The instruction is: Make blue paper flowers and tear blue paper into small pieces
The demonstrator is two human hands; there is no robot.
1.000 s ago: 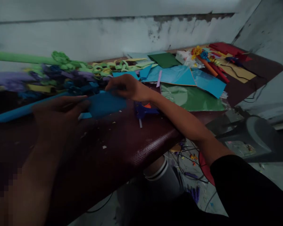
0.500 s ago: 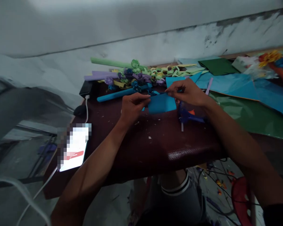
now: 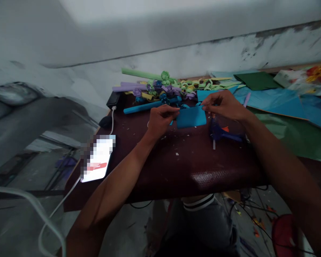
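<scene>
A small blue rectangle of paper (image 3: 191, 117) hangs between my two hands above the dark red table (image 3: 160, 167). My left hand (image 3: 164, 119) pinches its upper left corner between thumb and fingers. The upper right corner is pinched by my right hand (image 3: 222, 105). Just below my right hand lies a dark blue glue gun (image 3: 224, 134) with a pale stick poking out of it. Behind the paper are a rolled blue paper tube (image 3: 143, 107) and curled paper flowers (image 3: 171, 91) in purple, blue and green.
A lit phone (image 3: 98, 160) with a white cable lies at the table's left side, near a black adapter (image 3: 115, 100). Blue sheets (image 3: 280, 100) and green sheets (image 3: 296, 139) cover the right side. A wall (image 3: 176, 62) stands behind.
The camera view has shifted, so the table and its objects appear further right. Both hands keep their pinch on the blue paper, which hangs in nearly the same pose.
</scene>
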